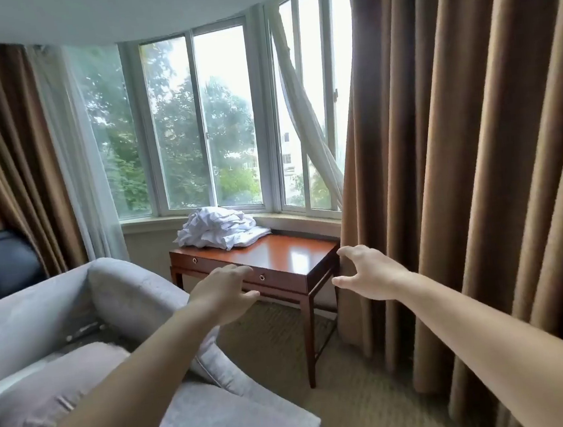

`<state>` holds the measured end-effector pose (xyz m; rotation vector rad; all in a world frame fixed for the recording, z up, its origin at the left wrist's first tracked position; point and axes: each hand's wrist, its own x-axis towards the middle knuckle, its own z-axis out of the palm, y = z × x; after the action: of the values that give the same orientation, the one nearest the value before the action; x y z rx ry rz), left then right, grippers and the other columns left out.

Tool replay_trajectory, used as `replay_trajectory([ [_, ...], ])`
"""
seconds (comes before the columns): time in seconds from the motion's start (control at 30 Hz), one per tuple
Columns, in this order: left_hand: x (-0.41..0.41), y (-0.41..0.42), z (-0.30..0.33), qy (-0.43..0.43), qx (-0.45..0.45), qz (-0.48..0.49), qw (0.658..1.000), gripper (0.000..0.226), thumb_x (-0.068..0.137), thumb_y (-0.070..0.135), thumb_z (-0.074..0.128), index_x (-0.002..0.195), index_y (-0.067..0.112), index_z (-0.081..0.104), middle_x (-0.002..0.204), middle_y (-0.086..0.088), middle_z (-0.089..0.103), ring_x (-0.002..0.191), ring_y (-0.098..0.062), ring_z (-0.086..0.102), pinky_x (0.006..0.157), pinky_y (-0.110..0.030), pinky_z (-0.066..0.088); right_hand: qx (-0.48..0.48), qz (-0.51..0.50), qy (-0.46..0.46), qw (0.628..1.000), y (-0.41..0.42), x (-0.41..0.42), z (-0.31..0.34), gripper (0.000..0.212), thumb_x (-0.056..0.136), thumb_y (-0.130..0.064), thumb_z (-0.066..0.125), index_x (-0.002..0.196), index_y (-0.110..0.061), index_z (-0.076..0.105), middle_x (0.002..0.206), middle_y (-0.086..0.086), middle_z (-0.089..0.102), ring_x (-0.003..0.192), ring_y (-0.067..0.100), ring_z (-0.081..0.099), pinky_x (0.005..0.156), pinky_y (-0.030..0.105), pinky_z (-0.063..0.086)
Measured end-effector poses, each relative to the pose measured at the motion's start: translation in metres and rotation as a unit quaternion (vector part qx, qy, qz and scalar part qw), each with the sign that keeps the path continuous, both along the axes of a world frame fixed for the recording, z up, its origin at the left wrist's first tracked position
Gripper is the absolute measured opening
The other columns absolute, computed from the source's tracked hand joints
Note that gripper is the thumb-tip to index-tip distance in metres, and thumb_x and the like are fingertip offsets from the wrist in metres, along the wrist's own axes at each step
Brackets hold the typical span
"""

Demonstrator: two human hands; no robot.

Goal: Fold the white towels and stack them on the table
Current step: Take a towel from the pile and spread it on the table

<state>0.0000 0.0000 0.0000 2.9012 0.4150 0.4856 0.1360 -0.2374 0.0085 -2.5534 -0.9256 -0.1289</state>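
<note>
From the head view, the white towels (pixel 219 230) are seen heaped at the far left corner of the table (pixel 287 257). Soft, light cloth is judged best taken by a loose edge. The left hand (pixel 224 294) and right hand (pixel 370 275) are held outstretched, fingers loosely spread, nothing gripped.

Bright daylight from window (pixel 202 117); tabletop (pixel 287 257) glare; wide-angle edge bending

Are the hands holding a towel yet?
No. The left hand and right hand hold nothing; the white towels lie on the table.
</note>
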Motion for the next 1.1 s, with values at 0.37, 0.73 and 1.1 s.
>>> replay_trajectory([
  [0.37, 0.168, 0.068, -0.016, 0.057, 0.018, 0.000, 0.998, 0.046, 0.091, 0.045, 0.055, 0.133, 0.026, 0.052, 0.135, 0.006, 0.053, 0.122, -0.015, 0.049, 0.099, -0.036, 0.044, -0.033, -0.002, -0.003, 0.999, 0.067, 0.159, -0.017, 0.068, 0.091, -0.048, 0.058, 0.150, -0.028, 0.029, 0.153, -0.005, 0.032, 0.140, 0.017, 0.033, 0.109, 0.038, 0.039],
  [0.73, 0.344, 0.129, -0.021, 0.106, 0.020, 0.003, 0.994, 0.053, 0.094, 0.043, 0.052, 0.143, 0.027, 0.042, 0.146, 0.006, 0.044, 0.132, -0.016, 0.043, 0.105, -0.037, 0.041, -0.064, 0.002, 0.007, 0.998, 0.135, 0.326, -0.029, 0.067, 0.092, -0.046, 0.057, 0.150, -0.028, 0.028, 0.153, -0.004, 0.032, 0.138, 0.018, 0.035, 0.107, 0.039, 0.040],
  [1.1, 0.529, 0.159, -0.031, 0.112, 0.001, 0.083, 0.990, 0.055, 0.092, 0.042, 0.053, 0.144, 0.027, 0.041, 0.149, 0.004, 0.041, 0.131, -0.017, 0.044, 0.105, -0.040, 0.041, -0.066, 0.088, 0.026, 0.994, 0.190, 0.549, -0.045, 0.069, 0.091, -0.046, 0.058, 0.150, -0.027, 0.029, 0.152, -0.001, 0.032, 0.137, 0.019, 0.035, 0.104, 0.035, 0.038],
])
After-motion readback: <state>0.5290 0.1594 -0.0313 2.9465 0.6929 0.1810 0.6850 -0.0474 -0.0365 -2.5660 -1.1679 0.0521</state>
